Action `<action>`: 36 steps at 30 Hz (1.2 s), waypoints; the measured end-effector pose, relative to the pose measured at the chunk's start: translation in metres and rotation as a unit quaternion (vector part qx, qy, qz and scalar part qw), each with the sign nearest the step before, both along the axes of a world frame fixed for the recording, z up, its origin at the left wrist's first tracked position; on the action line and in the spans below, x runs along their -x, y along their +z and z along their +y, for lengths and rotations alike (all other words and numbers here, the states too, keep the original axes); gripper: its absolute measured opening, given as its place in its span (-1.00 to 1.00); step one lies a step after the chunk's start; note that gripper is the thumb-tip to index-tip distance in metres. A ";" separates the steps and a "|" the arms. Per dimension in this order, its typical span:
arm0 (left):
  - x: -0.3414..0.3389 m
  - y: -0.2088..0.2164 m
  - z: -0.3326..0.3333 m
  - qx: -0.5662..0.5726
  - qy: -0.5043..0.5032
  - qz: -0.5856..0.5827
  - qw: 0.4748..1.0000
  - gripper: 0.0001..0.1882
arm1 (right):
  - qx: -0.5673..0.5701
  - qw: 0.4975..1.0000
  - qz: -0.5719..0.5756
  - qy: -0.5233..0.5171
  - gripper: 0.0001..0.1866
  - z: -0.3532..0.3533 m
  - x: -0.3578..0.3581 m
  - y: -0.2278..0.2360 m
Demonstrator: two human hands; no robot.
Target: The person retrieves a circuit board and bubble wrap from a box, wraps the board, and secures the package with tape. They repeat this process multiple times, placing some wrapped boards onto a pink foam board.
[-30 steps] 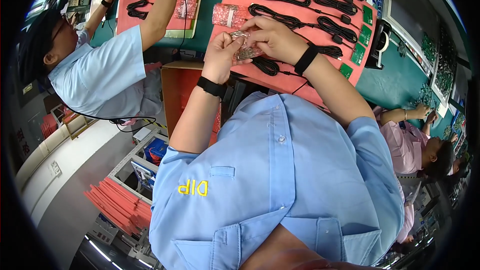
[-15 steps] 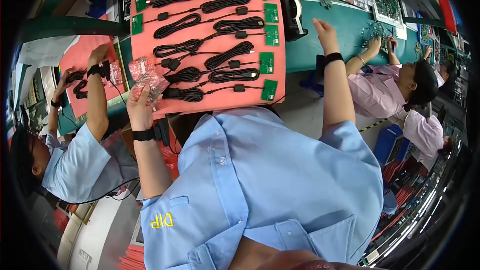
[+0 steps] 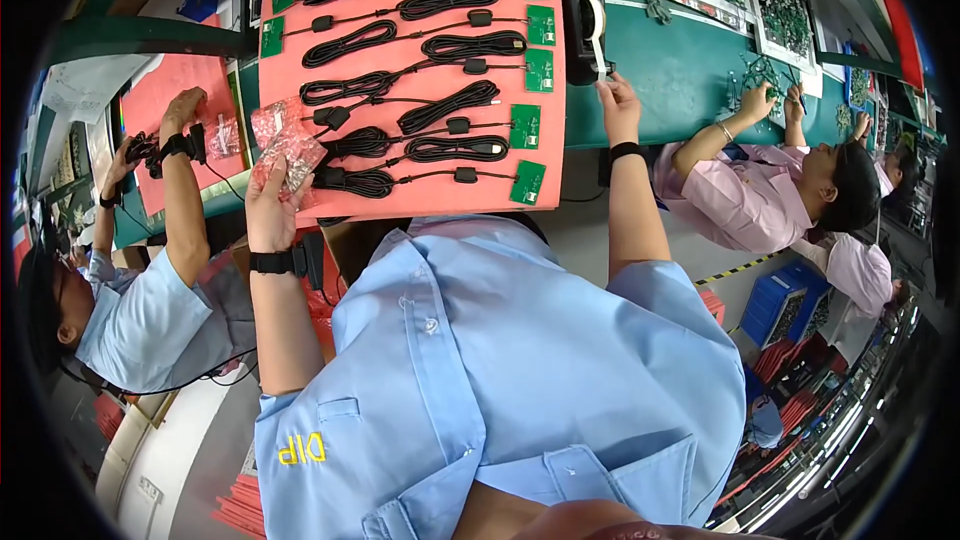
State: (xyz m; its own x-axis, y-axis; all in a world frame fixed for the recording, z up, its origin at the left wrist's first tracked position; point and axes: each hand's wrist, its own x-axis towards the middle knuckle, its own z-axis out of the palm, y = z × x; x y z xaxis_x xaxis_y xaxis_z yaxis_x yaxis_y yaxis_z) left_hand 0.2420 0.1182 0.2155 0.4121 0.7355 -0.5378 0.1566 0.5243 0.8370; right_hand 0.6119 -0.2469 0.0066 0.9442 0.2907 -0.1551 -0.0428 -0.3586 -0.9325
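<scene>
My left hand [image 3: 271,215] grips a clear bubble-wrap bag [image 3: 292,148] at the left edge of a pink foam sheet [image 3: 440,202]. What lies inside the bag cannot be made out. Beside it, rows of coiled black cables [image 3: 455,148] with small black blocks cover the sheet. Green circuit boards [image 3: 525,127] sit at the cable ends, mostly along the right edge. To the right of the sheet stands a black tape dispenser [image 3: 582,30]. Its white tape strip [image 3: 599,45] runs down to my right hand [image 3: 621,108], whose fingertips are closed at the strip's end.
At the left, a co-worker in light blue [image 3: 150,325] handles black cables over another pink sheet [image 3: 172,175]. Co-workers in pink [image 3: 735,180] sit at the green bench [image 3: 680,65] on the right. Trays of small parts [image 3: 775,0] stand at the back right.
My right hand has come down and left from above the green bench to the tape dispenser's strip, its fingers closing there. My left hand still holds the bubble-wrap bag.
</scene>
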 end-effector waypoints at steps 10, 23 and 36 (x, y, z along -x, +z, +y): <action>-0.031 0.000 -0.055 0.030 0.019 -0.126 0.991 -0.75 | -0.060 0.989 -0.059 0.121 -0.88 0.026 0.043 0.163; -0.031 0.004 -0.078 0.052 -0.037 -0.133 0.989 -0.67 | 0.037 0.900 0.056 0.431 -0.27 0.229 0.201 0.215; -0.030 0.003 -0.060 0.131 -0.060 -0.128 0.981 -0.67 | 0.071 0.668 -0.463 0.578 -0.29 0.239 0.169 0.223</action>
